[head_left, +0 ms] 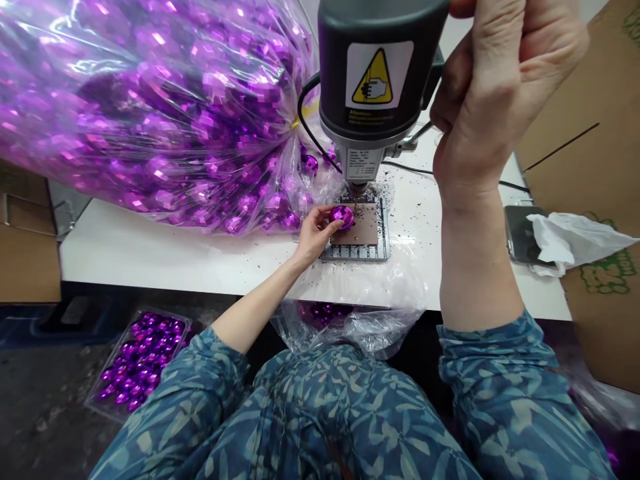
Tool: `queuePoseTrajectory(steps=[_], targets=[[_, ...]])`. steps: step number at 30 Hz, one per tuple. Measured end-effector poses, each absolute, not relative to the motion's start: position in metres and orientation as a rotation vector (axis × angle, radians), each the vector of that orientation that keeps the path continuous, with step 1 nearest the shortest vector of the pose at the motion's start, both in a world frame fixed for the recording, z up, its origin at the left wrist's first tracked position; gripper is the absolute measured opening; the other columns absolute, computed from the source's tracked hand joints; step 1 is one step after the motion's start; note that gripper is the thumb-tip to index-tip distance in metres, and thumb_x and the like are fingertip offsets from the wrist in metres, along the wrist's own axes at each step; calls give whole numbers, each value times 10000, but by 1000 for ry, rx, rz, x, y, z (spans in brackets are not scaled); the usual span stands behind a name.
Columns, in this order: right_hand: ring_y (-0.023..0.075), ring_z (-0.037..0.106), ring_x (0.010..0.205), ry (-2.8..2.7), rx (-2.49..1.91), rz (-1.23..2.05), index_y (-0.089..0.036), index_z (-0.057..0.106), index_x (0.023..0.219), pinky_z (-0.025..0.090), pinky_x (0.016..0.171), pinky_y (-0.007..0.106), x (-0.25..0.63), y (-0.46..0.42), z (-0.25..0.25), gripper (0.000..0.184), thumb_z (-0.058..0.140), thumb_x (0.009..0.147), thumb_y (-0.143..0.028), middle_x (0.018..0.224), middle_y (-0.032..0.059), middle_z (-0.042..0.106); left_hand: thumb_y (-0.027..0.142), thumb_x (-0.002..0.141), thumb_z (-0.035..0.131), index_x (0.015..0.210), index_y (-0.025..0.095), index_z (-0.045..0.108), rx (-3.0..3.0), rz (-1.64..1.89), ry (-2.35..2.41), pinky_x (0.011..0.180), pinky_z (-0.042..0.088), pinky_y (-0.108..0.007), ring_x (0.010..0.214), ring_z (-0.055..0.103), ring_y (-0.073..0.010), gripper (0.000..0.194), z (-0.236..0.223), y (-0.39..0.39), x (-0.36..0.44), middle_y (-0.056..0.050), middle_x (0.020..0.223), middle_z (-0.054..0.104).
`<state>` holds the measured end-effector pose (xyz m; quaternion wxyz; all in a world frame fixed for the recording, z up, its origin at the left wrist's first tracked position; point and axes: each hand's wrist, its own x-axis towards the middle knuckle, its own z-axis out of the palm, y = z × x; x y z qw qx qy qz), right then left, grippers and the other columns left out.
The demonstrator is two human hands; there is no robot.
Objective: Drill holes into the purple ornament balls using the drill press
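My left hand pinches a shiny purple faceted ball between thumb and fingers. The ball is over the left part of a brown board, which lies on the slotted metal base of a small drill press. Just above and behind the ball is the chuck. High on the right side of the machine, my right hand is closed round the feed lever; its grip end is hidden by my fingers. Dark shavings are scattered around the base.
A huge clear bag of purple balls covers the table's left side. A phone and white tissue lie at the right, beside a cardboard box. Below left stands a tray of balls. Clear plastic hangs over the front edge.
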<state>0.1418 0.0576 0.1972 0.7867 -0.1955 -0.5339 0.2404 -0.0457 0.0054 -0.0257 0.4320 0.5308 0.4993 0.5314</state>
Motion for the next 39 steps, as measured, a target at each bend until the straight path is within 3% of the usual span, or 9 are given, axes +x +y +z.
queuePoseTrajectory(steps=[4,7,11,18,23,25,30,35,39], targets=[[-18,337,391,-1136,-426,571,-187,549,713,254,436,180,142,53,201,313,717,840,-419,535,-106,477,356,835,916,1186,201,693,1424,1304,1317,791,561,-312,993,750,-218,444,-23,12,-38,-97,1149,800],[-11,357,395,-1117,-456,612,-202,518,697,237,440,172,140,49,203,282,632,954,-192,520,-99,451,307,818,923,1201,198,699,1515,1283,1380,773,562,-323,956,733,-216,457,-21,16,-34,-98,1194,785],[-11,345,402,-1115,-451,597,-219,484,683,225,442,152,140,48,202,322,699,913,-290,459,-111,348,318,780,961,1273,230,688,1670,1265,1404,806,597,-367,883,708,-203,571,-25,17,-30,-83,1221,770],[-28,350,365,-1166,-471,612,-244,335,640,204,396,103,141,47,206,404,443,1004,-106,437,-126,334,424,844,916,1305,250,651,1778,1345,1223,1138,550,-494,1313,664,-301,559,-41,12,-21,-116,1340,709],[-26,312,372,-1147,-510,635,-203,501,738,178,386,102,141,41,203,304,471,1036,-150,450,-123,327,535,846,894,1315,239,600,1595,1312,1073,1167,542,-495,1308,688,-291,627,-36,9,-16,-147,1419,683],[-31,346,396,-1147,-488,547,-175,582,761,208,396,107,142,37,196,292,547,1031,-281,490,-100,352,563,809,916,1292,234,602,1551,1299,1082,1163,544,-492,1292,696,-295,663,-32,8,-16,-144,1393,696],[-62,391,431,-1131,-506,388,-185,707,789,207,396,127,139,23,177,428,633,831,-604,726,-72,649,597,767,938,1261,238,617,1516,1307,1088,1154,551,-497,1279,703,-303,689,-28,8,-15,-132,1351,712],[-64,377,431,-1056,-582,360,-186,639,762,197,416,186,135,9,165,581,593,832,-761,790,-70,680,611,774,930,1252,242,616,1521,1305,1087,1137,567,-499,1267,711,-302,681,-29,8,-16,-135,1341,720],[-59,360,433,-1082,-547,295,-174,608,776,215,417,179,136,11,154,572,579,872,-737,777,-63,639,617,789,917,1263,235,611,1536,1310,1070,1139,565,-503,1258,714,-301,682,-28,7,-16,-136,1326,720]])
